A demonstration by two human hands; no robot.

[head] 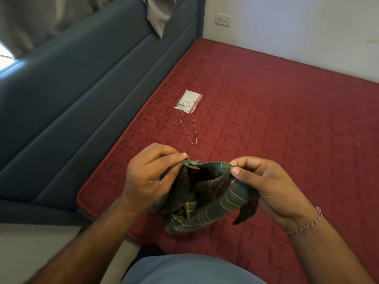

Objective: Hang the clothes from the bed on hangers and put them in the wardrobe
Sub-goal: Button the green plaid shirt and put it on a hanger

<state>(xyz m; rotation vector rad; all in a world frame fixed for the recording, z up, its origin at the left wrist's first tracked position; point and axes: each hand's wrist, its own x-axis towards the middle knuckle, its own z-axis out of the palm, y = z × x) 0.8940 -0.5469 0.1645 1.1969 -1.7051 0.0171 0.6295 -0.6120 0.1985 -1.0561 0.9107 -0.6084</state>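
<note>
1. Presently, the left hand (150, 177) pinches the bunched upper edge of a green plaid garment (202, 198) between thumb and fingertips; the right hand (264, 187) pinches the same edge at its other end, thumb pressed against forefinger.
2. The held edge runs roughly left to right between the hands; the rest hangs crumpled below, its lower folds over the near part of the red quilted mattress (276, 119).
3. A wire hanger (187, 124) lies flat on the mattress beyond the hands, well apart from the garment; its long axis runs away from the viewer, hook pointing left; its far end overlaps a small white packet (189, 101).
4. A blue padded headboard (86, 95) borders the mattress on the left.
</note>
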